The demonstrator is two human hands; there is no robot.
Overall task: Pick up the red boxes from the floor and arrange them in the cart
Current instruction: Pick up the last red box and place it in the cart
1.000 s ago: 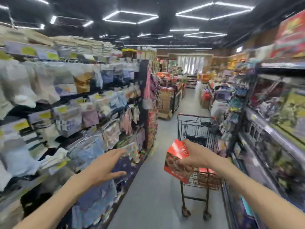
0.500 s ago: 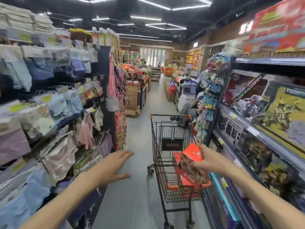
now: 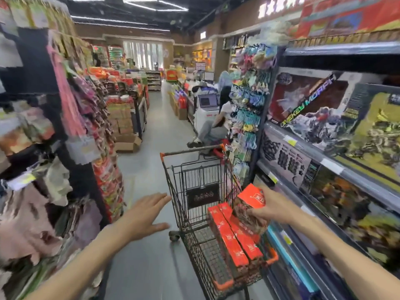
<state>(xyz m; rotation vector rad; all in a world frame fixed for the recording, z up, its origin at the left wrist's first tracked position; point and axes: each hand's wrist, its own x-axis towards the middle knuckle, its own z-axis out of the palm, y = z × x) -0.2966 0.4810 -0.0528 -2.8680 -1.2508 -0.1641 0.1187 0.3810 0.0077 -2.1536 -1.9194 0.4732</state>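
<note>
A black wire cart (image 3: 184, 204) with orange corners stands in the aisle, close to the right shelves. Two long red boxes (image 3: 233, 239) lie side by side in its basket along the right side. My right hand (image 3: 272, 207) grips another red box (image 3: 252, 197) from its right side and holds it tilted above the boxes in the basket. My left hand (image 3: 147, 215) hovers with spread, straight fingers just left of the cart's side and holds nothing.
Racks of hanging packets (image 3: 71, 148) line the left of the aisle. Shelves of big toy boxes (image 3: 329, 131) run along the right, touching distance from the cart. A person (image 3: 214, 128) sits past the cart's far end. Cardboard cartons (image 3: 127, 144) stand further down on the left.
The view has moved closer to the cart. My right hand has carried the red box forward, from in front of the cart to above the basket. My left hand stayed spread, now beside the cart.
</note>
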